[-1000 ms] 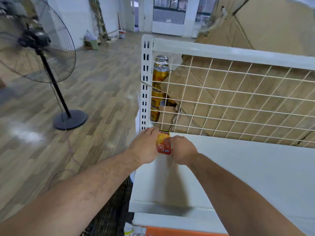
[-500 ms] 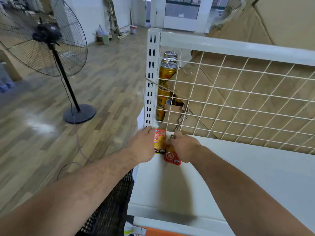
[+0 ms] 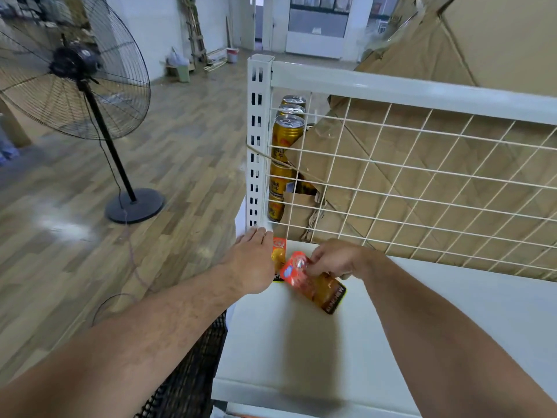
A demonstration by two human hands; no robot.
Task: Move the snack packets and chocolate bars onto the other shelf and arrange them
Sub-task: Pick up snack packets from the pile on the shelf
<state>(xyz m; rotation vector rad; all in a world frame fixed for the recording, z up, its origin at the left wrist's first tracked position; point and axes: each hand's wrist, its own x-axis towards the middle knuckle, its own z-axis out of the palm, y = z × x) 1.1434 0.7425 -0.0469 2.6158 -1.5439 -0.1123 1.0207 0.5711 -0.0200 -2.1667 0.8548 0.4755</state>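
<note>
Two orange-red snack packets lie at the back left corner of the white shelf (image 3: pixel 452 312). One packet (image 3: pixel 278 257) is against the corner post, and my left hand (image 3: pixel 251 260) rests flat on its left side, covering part of it. My right hand (image 3: pixel 334 259) pinches the top end of the second packet (image 3: pixel 316 285), which lies tilted with its dark lower end pointing right and toward me.
A white wire grid (image 3: pixel 422 182) backs the shelf, with gold cans (image 3: pixel 286 137) and flattened cardboard (image 3: pixel 376 176) behind it. A black standing fan (image 3: pixel 75 70) is on the wooden floor to the left. A black mesh basket (image 3: pixel 193 378) sits below the shelf's left edge.
The single bundle between both hands has split into two packets. My right hand has drawn one packet to the right and tilted it; my left hand stays on the other by the post.
</note>
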